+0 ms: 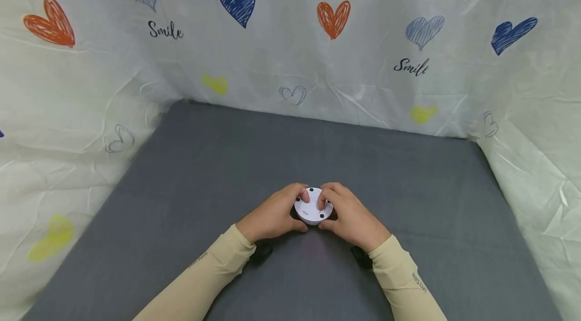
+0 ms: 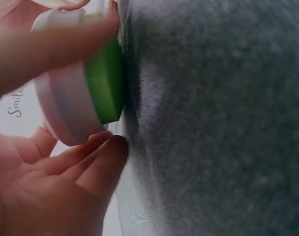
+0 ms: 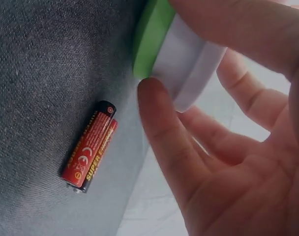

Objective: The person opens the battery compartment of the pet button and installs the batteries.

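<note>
A round white device (image 1: 312, 207) with a green part sits face down near the middle of the grey surface. Small dark feet and a patch of tiny holes show on its upturned white side. My left hand (image 1: 274, 213) grips its left edge, and my right hand (image 1: 354, 217) grips its right edge. An index finger of each hand bends over the white top, with the thumbs at the near side. In the left wrist view the green part (image 2: 104, 83) faces the cloth. Two red and black batteries (image 3: 89, 147) lie side by side near my right fingers.
Grey cloth (image 1: 254, 154) covers the work surface. A pale sheet (image 1: 281, 63) printed with hearts and "Smile" stands along the back and both sides. Dark wrist gear (image 1: 361, 258) shows below the right wrist.
</note>
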`<state>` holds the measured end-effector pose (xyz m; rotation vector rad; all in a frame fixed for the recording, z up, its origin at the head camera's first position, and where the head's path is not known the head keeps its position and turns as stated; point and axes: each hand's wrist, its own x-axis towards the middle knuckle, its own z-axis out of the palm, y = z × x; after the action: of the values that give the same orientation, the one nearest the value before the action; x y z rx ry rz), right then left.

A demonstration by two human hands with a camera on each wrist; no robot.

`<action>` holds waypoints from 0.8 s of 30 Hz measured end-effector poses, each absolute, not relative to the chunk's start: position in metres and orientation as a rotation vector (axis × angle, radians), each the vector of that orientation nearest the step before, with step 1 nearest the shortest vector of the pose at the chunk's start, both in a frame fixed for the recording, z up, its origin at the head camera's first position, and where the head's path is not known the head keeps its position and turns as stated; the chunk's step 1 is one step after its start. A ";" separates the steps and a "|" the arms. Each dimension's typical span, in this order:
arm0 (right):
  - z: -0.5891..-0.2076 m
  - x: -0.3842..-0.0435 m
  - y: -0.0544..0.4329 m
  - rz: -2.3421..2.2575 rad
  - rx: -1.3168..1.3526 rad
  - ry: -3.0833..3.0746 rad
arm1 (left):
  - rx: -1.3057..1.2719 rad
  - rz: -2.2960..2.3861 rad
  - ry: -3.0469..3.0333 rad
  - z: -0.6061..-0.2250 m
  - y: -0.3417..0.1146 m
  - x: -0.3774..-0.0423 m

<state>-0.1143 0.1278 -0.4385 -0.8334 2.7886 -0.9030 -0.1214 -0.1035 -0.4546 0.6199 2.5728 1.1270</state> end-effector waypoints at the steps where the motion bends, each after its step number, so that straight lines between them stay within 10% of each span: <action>1: -0.438 -0.115 0.128 -0.889 -0.839 2.798 | 0.616 1.131 2.559 -0.454 -0.104 -0.122; 24: -0.430 -0.111 0.125 -0.784 -0.975 2.849 | 0.748 1.128 2.620 -0.456 -0.103 -0.118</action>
<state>-0.1110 0.1250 -0.4302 -0.9752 2.8490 -0.7843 -0.1180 -0.1033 -0.4562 0.7481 2.6200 1.1276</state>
